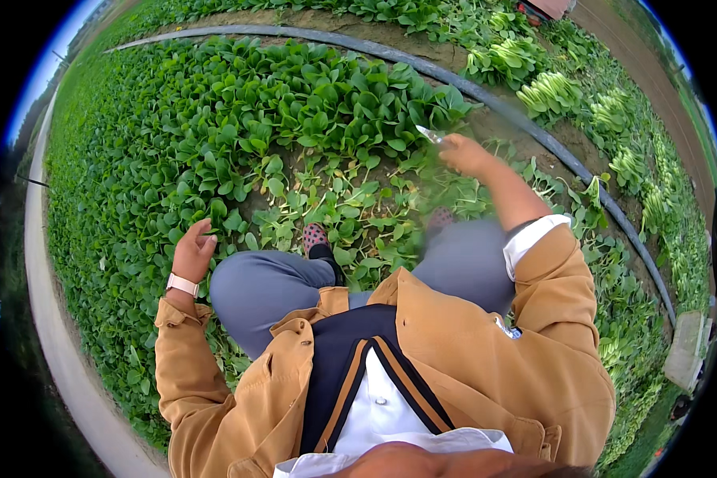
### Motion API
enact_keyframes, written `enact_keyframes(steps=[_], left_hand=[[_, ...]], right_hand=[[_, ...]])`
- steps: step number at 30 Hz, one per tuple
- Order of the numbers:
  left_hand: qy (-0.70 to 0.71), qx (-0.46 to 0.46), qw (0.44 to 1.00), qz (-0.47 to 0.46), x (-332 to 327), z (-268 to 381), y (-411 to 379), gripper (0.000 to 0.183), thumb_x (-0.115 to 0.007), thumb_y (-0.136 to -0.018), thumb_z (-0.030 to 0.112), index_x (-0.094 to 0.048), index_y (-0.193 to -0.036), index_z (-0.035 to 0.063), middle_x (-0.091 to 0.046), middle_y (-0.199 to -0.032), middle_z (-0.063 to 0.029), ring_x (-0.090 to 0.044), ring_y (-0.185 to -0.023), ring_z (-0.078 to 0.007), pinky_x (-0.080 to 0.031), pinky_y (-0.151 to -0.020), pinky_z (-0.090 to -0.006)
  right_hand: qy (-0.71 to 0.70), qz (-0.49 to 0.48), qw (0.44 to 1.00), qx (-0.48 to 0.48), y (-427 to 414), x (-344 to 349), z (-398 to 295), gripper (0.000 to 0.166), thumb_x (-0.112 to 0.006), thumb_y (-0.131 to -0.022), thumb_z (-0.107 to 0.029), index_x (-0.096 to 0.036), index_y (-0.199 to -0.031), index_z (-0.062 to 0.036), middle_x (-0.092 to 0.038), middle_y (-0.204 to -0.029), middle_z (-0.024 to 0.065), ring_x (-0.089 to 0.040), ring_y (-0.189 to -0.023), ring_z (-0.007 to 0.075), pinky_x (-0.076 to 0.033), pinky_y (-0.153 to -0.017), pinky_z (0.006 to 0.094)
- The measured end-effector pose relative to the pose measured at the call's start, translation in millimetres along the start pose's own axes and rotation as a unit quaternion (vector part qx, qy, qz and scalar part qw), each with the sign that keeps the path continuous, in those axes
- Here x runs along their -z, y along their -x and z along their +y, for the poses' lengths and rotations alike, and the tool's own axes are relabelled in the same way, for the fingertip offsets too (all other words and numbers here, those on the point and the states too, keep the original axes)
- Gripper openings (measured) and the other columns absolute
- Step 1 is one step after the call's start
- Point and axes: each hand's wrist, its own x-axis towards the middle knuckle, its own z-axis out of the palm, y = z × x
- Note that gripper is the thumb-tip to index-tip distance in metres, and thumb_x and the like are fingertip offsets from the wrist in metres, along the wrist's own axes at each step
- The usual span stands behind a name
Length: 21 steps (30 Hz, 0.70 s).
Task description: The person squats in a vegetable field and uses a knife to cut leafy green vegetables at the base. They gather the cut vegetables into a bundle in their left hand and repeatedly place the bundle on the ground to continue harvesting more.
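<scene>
My right hand [461,156] grips a short knife [429,134], its bright blade pointing up and left toward the edge of the standing leafy greens [334,98]. The blade's tip is near the leaves, and I cannot tell whether it touches them. Beside my left knee, my left hand [195,248] hovers among the green leaves with its thumb apart from the fingers and nothing in it. Cut-over ground with loose, partly yellowed leaves [346,203] lies between the two hands, in front of my shoes. The knife's handle is mostly hidden in my fist.
A grey hose [502,104] curves along the bed from upper left to lower right. Past it lie bunches of harvested greens [549,94] in a row. A pale crate [686,349] stands at far right. A concrete path [42,287] borders the field on the left.
</scene>
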Motion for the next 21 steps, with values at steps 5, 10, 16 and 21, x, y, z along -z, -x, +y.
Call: enact_keyframes(steps=[5,10,16,21], left_hand=[[-0.047,-0.071,0.991,-0.107,-56.6,34.1,-126.8,0.046,-0.064,-0.085,0.015,-0.053,-0.127,0.0042,-0.065,-0.115,-0.0158,-0.068,-0.088,-0.0258,-0.053,-0.079,-0.0347],[-0.189,-0.312,0.902,-0.229,-179.0,63.6,-223.2,0.043,-0.063,-0.082,0.017,-0.055,-0.123,0.0057,-0.062,-0.115,-0.0172,-0.059,-0.103,-0.0353,-0.048,-0.091,-0.0424],[-0.256,-0.581,0.724,-0.27,-341.8,112.5,-304.9,0.018,-0.056,-0.082,0.014,-0.065,-0.096,0.0088,-0.063,-0.096,-0.0085,-0.06,-0.097,-0.0257,-0.046,-0.083,-0.0378],[-0.373,-0.459,0.769,-0.242,-400.9,101.0,-359.4,0.015,-0.056,-0.081,0.014,-0.07,-0.086,0.0092,-0.057,-0.123,-0.0131,-0.064,-0.089,-0.0252,-0.051,-0.076,-0.0363]], right_hand=[[0.034,-0.123,0.992,0.008,-36.5,-29.2,16.2,0.047,-0.061,-0.085,-0.026,-0.052,-0.129,-0.0121,-0.061,-0.077,0.0044,-0.054,-0.061,0.0131,-0.045,-0.052,0.0312],[0.045,-0.152,0.986,-0.049,-93.1,-61.5,41.2,0.039,-0.06,-0.086,-0.023,-0.053,-0.122,-0.0107,-0.063,-0.081,0.0074,-0.057,-0.066,0.0169,-0.047,-0.058,0.0341],[0.03,-0.12,0.989,-0.076,-144.6,-126.1,95.0,0.044,-0.059,-0.088,-0.022,-0.048,-0.129,-0.0096,-0.064,-0.102,0.0177,-0.062,-0.092,0.0322,-0.048,-0.08,0.0409],[-0.089,-0.065,0.992,-0.059,-174.7,-173.5,94.8,0.061,-0.056,-0.089,-0.017,-0.032,-0.146,-0.0137,-0.061,-0.114,0.0205,-0.06,-0.099,0.0367,-0.046,-0.088,0.0411]])
